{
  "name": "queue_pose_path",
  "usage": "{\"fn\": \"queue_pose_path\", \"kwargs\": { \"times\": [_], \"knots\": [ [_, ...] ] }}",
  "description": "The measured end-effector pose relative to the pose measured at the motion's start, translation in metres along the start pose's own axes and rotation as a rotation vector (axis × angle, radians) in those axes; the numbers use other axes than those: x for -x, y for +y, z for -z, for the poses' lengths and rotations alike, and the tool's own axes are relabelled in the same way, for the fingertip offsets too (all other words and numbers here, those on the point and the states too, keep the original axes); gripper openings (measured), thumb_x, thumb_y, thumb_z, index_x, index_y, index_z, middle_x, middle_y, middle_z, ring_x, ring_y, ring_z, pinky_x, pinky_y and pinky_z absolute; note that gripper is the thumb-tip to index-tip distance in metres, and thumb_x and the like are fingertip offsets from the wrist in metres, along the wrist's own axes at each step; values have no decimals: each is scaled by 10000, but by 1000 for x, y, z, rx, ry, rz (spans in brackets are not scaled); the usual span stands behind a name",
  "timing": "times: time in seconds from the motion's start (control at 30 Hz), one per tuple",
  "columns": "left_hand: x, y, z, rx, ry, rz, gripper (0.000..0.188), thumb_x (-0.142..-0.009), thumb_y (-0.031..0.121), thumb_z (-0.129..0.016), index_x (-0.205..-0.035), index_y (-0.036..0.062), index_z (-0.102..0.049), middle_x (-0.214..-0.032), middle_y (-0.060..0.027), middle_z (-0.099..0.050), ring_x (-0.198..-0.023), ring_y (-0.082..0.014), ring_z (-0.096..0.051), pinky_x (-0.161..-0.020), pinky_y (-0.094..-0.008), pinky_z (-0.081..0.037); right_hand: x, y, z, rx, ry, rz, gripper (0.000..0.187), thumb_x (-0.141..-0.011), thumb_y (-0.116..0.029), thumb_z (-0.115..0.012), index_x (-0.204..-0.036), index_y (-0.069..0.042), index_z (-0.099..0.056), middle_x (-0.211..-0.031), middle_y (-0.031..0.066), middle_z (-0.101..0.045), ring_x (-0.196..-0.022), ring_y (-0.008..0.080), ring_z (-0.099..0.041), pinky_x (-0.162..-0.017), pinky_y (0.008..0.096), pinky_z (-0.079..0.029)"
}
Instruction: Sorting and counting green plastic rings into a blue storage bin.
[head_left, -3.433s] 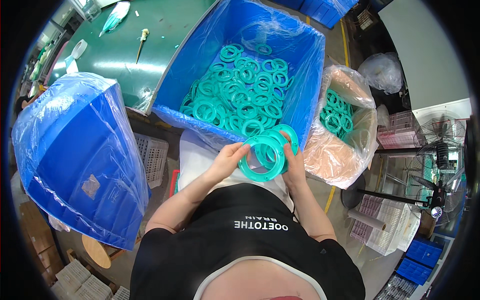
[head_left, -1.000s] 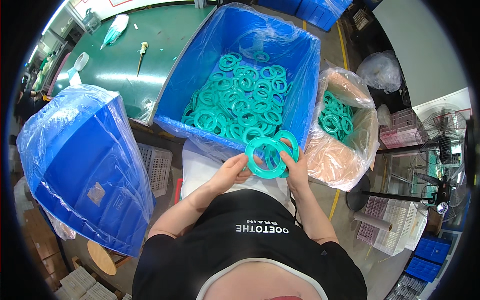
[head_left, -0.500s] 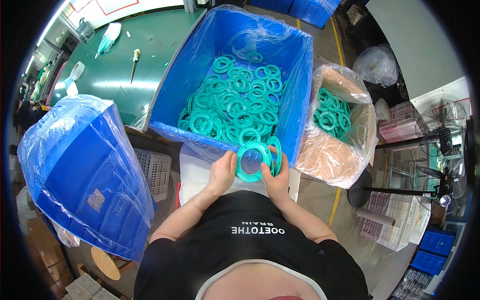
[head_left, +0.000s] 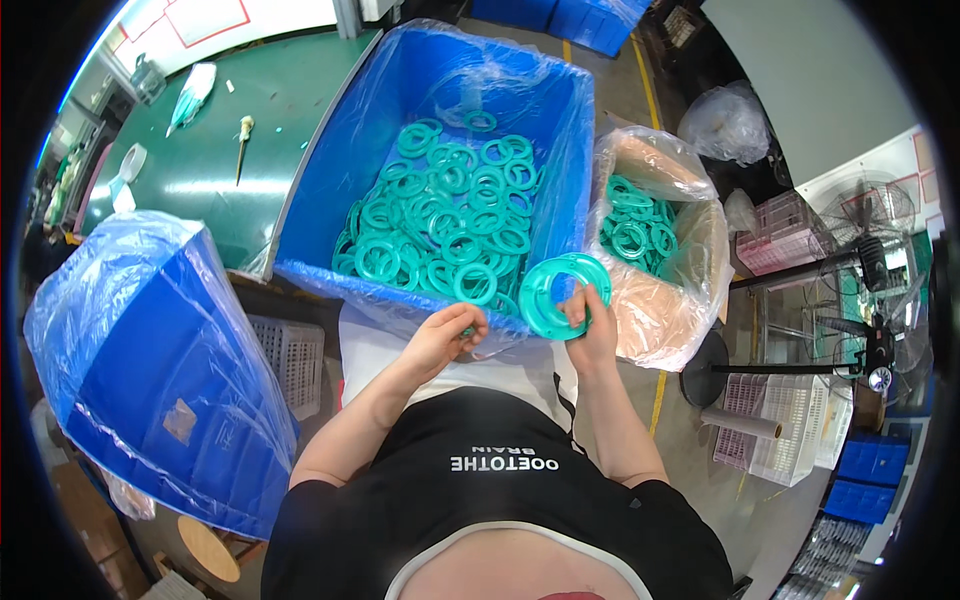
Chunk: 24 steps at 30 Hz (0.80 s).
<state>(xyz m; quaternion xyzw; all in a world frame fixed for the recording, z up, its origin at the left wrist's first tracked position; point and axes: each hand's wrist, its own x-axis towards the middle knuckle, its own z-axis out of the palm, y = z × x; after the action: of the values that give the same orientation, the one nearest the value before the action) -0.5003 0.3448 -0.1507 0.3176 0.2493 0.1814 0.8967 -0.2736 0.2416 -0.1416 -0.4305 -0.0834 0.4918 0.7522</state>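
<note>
My right hand [head_left: 594, 330] is closed on green plastic rings [head_left: 541, 318], at least two of them overlapping, just over the near right edge of a big blue bin [head_left: 560, 200]. The bin is lined with clear plastic film. Inside it lies a heap of loose green rings [head_left: 440, 215]. To the left, my left hand [head_left: 447, 338] hovers by the bin's near edge, apart from the held rings, with its fingers curled together. Whether anything small sits in those fingers is hidden. Right of the bin stands a film-lined cardboard box [head_left: 655, 320] with more green rings [head_left: 636, 225] in it.
A green table [head_left: 225, 140] with a tape roll [head_left: 132, 160] and a brush-like tool [head_left: 243, 145] is at the far left. Nearer on the left leans a film-covered blue bin [head_left: 160, 370]. A standing fan [head_left: 865, 330] and stacked crates [head_left: 790, 420] are on the right.
My right hand has carried the rings to the right, away from my left hand. My left hand no longer touches the rings. The whole view has shifted slightly.
</note>
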Motion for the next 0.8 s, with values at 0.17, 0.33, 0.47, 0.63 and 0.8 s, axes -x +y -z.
{"fn": "queue_pose_path", "kwargs": {
  "times": [0.17,0.33,0.47,0.63,0.8],
  "knots": [
    [4,-3,-1,-200,112,-66,287,-991,273,-410,-1058,42,-566,-752,31,-498,-604,-47,-384,-573,-203,-368,16,15,-40,220,-96,-23,175,-958,-184,-463,-862,-42,-495,-579,36,-497,-536,122,-473,-566,255,-408],
    [16,10,-2,-273,41,-9,330,-997,324,-404,-1031,46,-581,-659,72,-408,-551,-26,-292,-495,-186,-247,19,24,-46,460,-199,-86,194,-943,-181,-503,-989,7,-508,-606,60,-551,-533,123,-509,-516,248,-397],
    [23,13,9,-130,-85,111,311,-981,338,-443,-958,71,-601,-683,84,-448,-537,-16,-282,-505,-180,-259,21,28,-45,440,-295,-186,228,-944,-204,-504,-1010,13,-529,-594,46,-546,-520,106,-497,-513,242,-389],
    [26,-2,10,-503,-47,40,221,-958,278,-503,-950,80,-603,-768,80,-540,-558,-31,-399,-516,-214,-337,28,38,-42,554,-361,-192,262,-939,-235,-518,-1013,14,-548,-598,41,-549,-533,97,-504,-522,237,-393],
    [28,-2,8,-1122,299,-363,175,-919,220,-552,-939,48,-577,-726,-49,-555,-611,-122,-487,-549,-282,-387,36,47,-42,512,-265,-256,245,-940,-223,-519,-1004,11,-557,-645,53,-580,-594,110,-556,-582,243,-438]
  ]
}}
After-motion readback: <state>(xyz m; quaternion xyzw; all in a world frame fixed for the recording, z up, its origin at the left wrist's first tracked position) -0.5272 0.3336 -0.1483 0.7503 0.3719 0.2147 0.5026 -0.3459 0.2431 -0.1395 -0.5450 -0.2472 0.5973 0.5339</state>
